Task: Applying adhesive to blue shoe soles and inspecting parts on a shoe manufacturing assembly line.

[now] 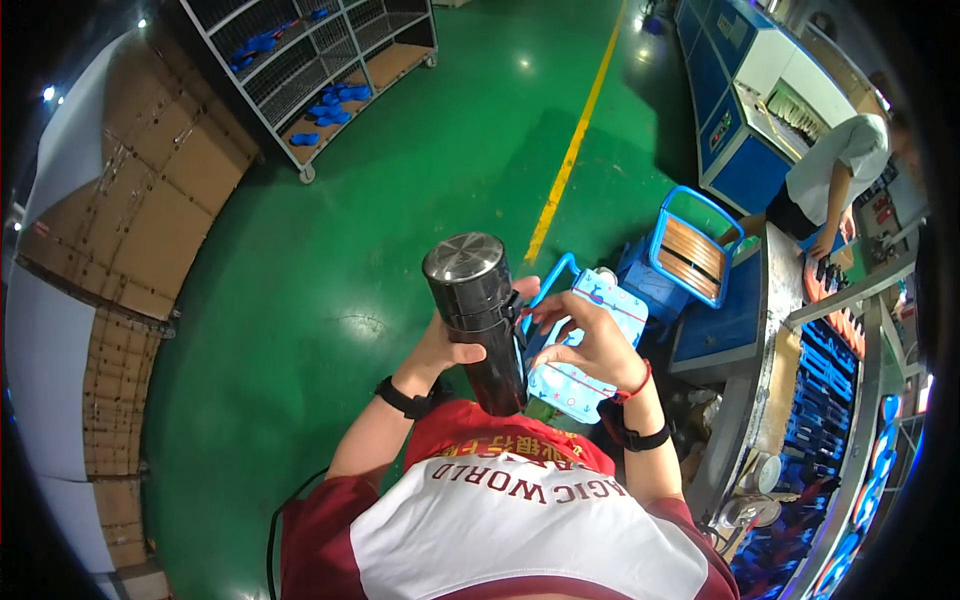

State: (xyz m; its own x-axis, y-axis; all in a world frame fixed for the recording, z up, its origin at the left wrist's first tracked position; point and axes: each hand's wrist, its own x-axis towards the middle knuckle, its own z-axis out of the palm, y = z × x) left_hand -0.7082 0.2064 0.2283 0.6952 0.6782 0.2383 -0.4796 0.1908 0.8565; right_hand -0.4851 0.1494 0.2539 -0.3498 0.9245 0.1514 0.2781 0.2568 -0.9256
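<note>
A tall black thermos flask point(490, 350) with a shiny metallic lid top point(465, 255) stands nearly upright in front of my chest, tilted slightly. My left hand point(445, 348) is closed around its body, with the thumb across the near side and fingertips showing past the far side. Close against the flask's right side is my right hand point(600, 345), its fingers curled by a small dark loop point(518, 305) near the lid. What those fingertips grip is hidden. Below and beyond the right hand lies a light blue patterned chair cushion point(625, 315).
A blue-framed chair with wooden slats point(692, 250) stands at the right, by a workbench point(740, 390) holding blue parts. Another person point(840, 170) leans over the bench. A wheeled wire rack point(330, 80) stands far left; cardboard panels point(170, 170) line the left.
</note>
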